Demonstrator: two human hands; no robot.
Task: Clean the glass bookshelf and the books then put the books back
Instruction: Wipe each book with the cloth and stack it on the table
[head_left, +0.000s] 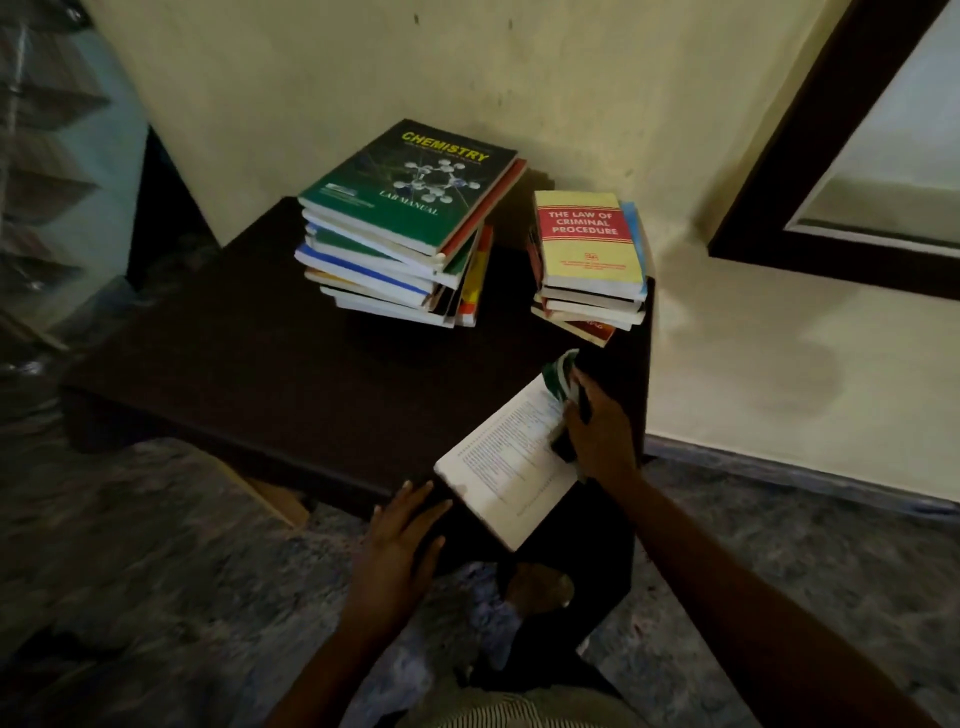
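Books (363, 260) in two stacks on a low table (249, 374): dark brown, flat matte top, set against a pale yellow wall (571, 78) with scuff marks. Floor (130, 519) is mottled grey stone. Glass shelf (47, 156) at far left, blurred, tiers just readable. Dark frame (810, 130) on the wall at right.

Tall stack (395, 280): paperbacks with uneven edges, a glossy green chemistry manual (415, 182) on top. Short stack (589, 301) stands near it on the right, not touching, topped by a yellow and red law book (587, 234).

White book (511, 462) lies askew at the table's near right corner, printed face up, one corner overhanging the edge.

Left hand (400, 545): fingers straight, resting flat on the table's near edge, holding nothing. Right hand (597, 431): fingers curled round a green and white cloth (558, 371), at the white book's far end.
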